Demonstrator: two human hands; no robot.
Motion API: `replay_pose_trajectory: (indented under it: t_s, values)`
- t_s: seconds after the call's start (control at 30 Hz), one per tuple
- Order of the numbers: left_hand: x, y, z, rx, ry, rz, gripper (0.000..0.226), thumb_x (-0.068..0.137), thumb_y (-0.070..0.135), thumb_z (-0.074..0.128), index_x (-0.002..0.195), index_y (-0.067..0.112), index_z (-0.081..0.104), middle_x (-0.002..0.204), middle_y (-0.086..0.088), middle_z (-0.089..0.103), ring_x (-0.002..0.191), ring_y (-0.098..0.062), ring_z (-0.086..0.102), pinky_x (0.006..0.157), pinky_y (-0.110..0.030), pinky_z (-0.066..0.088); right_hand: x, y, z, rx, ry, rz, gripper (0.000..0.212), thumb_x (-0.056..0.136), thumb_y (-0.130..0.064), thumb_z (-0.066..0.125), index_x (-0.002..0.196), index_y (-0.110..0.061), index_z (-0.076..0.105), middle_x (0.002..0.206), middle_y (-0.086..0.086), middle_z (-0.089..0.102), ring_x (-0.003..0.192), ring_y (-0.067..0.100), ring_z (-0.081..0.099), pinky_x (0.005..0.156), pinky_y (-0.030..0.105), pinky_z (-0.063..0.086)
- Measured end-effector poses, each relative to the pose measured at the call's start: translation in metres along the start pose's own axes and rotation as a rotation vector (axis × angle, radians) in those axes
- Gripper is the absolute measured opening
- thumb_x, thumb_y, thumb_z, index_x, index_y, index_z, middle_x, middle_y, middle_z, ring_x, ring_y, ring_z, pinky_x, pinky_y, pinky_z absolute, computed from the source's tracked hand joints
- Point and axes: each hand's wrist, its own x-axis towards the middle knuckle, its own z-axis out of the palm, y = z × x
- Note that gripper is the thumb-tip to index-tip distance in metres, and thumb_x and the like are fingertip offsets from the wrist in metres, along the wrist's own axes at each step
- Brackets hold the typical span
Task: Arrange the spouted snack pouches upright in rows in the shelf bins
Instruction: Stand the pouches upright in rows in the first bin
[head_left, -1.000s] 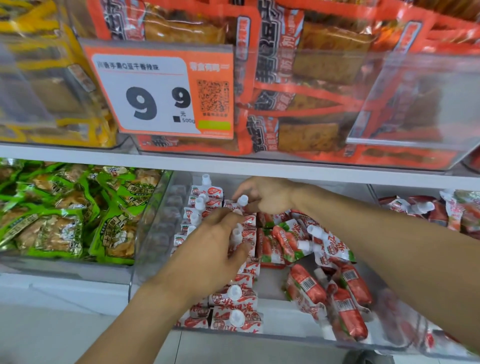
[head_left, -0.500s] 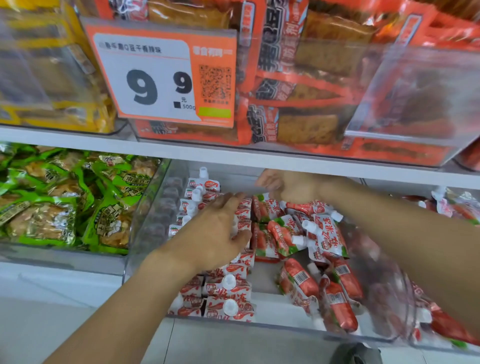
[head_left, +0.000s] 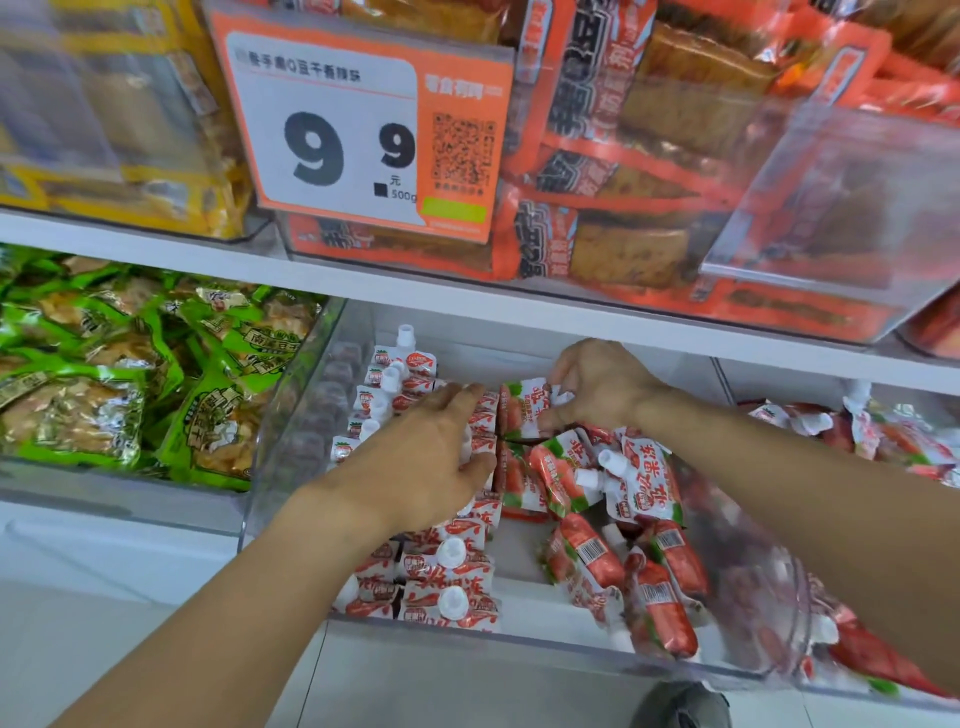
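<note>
A clear plastic bin (head_left: 291, 415) on the lower shelf holds red-and-white spouted pouches with white caps. Two upright rows of pouches (head_left: 395, 384) run along its left side, front to back. My left hand (head_left: 441, 467) lies flat with straight fingers against the top of those rows, midway back. My right hand (head_left: 597, 387) pinches one pouch (head_left: 524, 408) at the back of the bin, just right of the rows. Several loose pouches (head_left: 639, 483) lie jumbled flat on the right side of the bin.
Green snack packs (head_left: 124, 374) fill the bin on the left. More spouted pouches (head_left: 883, 436) lie in the bin at right. The white shelf board (head_left: 467, 296) above carries orange packs and a 9.9 price tag (head_left: 363, 130). A shoe (head_left: 685, 706) shows below.
My right hand has drawn back from the left rows and now pinches a pouch at the back. My left hand stays on the rows. The view has shifted downward and left.
</note>
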Motion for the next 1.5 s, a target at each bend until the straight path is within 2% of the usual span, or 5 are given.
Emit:
replay_pose_trajectory:
  t_s: [0.17, 0.33, 0.53, 1.03, 1.5]
  values:
    - [-0.002, 0.002, 0.002, 0.023, 0.018, 0.010, 0.069, 0.097, 0.044, 0.047, 0.154, 0.025, 0.014, 0.161, 0.000, 0.020, 0.146, -0.018, 0.020, 0.115, -0.028, 0.021, -0.010, -0.011, -0.006, 0.129, 0.132, -0.018, 0.013, 0.091, -0.029, 0.067, 0.103, -0.028, 0.065, 0.088, -0.013, 0.064, 0.098, 0.013, 0.059, 0.079, 0.022, 0.044]
    - [-0.001, 0.002, 0.004, 0.063, 0.037, 0.022, 0.068, 0.097, 0.043, 0.046, 0.154, 0.023, 0.015, 0.160, -0.001, 0.022, 0.146, -0.019, 0.022, 0.117, -0.029, 0.021, -0.003, -0.031, 0.009, -0.149, 0.417, -0.153, 0.028, 0.100, -0.026, 0.045, 0.109, -0.009, 0.067, 0.109, 0.010, 0.068, 0.108, 0.028, 0.061, 0.089, 0.030, 0.046]
    - [-0.006, 0.006, 0.000, 0.069, 0.062, 0.041, 0.067, 0.096, 0.042, 0.046, 0.153, 0.020, 0.018, 0.157, -0.003, 0.027, 0.143, -0.020, 0.026, 0.117, -0.032, 0.025, 0.010, -0.047, 0.035, 0.186, 0.277, -0.344, 0.016, 0.087, -0.015, 0.069, 0.074, -0.022, 0.064, 0.097, -0.002, 0.067, 0.097, 0.018, 0.062, 0.083, 0.027, 0.047]
    - [-0.071, 0.023, 0.002, 0.165, 0.023, -0.028, 0.078, 0.097, 0.056, 0.031, 0.153, 0.022, -0.012, 0.161, 0.002, 0.008, 0.147, -0.015, 0.008, 0.120, -0.026, 0.012, 0.040, -0.065, 0.005, -0.014, -0.238, -0.228, 0.028, 0.103, -0.011, 0.046, 0.130, -0.012, 0.051, 0.147, 0.005, 0.043, 0.126, 0.018, 0.044, 0.091, 0.014, 0.036]
    - [-0.077, 0.026, 0.005, 0.026, -0.046, -0.032, 0.087, 0.097, 0.056, 0.035, 0.146, 0.029, -0.031, 0.162, -0.005, -0.014, 0.150, -0.022, -0.005, 0.122, -0.038, 0.010, 0.005, -0.050, 0.038, 0.645, 0.048, 0.032, 0.052, 0.096, -0.033, 0.061, 0.142, -0.013, 0.045, 0.144, 0.005, 0.051, 0.133, 0.023, 0.048, 0.114, 0.040, 0.036]
